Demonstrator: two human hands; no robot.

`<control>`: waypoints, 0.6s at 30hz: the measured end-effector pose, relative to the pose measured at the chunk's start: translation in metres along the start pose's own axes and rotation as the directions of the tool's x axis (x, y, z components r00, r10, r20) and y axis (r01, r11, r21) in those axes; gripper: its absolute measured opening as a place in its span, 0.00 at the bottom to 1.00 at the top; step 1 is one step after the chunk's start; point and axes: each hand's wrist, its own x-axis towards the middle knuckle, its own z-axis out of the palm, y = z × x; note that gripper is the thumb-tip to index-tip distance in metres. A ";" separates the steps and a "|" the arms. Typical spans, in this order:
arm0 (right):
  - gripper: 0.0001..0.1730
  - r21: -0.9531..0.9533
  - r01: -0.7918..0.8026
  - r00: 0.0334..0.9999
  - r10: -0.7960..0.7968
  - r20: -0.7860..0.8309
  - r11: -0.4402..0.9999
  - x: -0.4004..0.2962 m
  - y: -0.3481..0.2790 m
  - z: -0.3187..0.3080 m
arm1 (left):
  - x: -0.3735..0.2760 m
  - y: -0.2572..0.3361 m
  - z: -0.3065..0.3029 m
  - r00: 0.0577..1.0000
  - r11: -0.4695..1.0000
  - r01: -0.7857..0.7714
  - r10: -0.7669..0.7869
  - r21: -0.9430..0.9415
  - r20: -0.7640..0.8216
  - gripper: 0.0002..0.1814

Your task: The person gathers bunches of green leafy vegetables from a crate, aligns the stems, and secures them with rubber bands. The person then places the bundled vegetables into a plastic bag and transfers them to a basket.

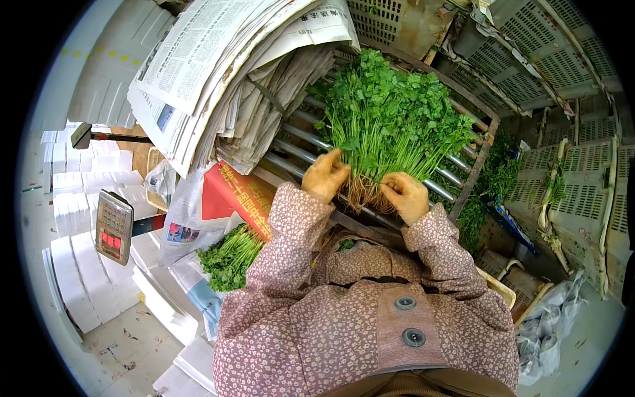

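Note:
A large bunch of leafy green herbs (pixel 392 114), apparently coriander, lies on a rack of metal bars (pixel 439 190). Its leaves point away from me, and its brown roots (pixel 364 193) face me. At the left of the stem bases is my left hand (pixel 325 176), fingers bent, near a small loose-looking leaf. My right hand (pixel 407 197) is at the right of the roots, with thumb and forefinger tips close together against the stems. Whether either hand pinches a stem is too small to tell.
Stacked newspapers (pixel 198 64) rise left of the rack. More herbs (pixel 230 258) lie on newspaper by my left elbow. A digital scale display (pixel 114 226) and white foam boxes (pixel 94 278) stand further left. Plastic crates (pixel 570 198) line the right, above plastic bags (pixel 548 332).

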 end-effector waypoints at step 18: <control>0.19 0.293 -0.390 0.747 0.486 -0.454 0.873 -0.070 0.145 -0.099 | 0.032 0.067 -0.005 0.682 0.724 -0.494 0.666 0.481 -0.302 0.19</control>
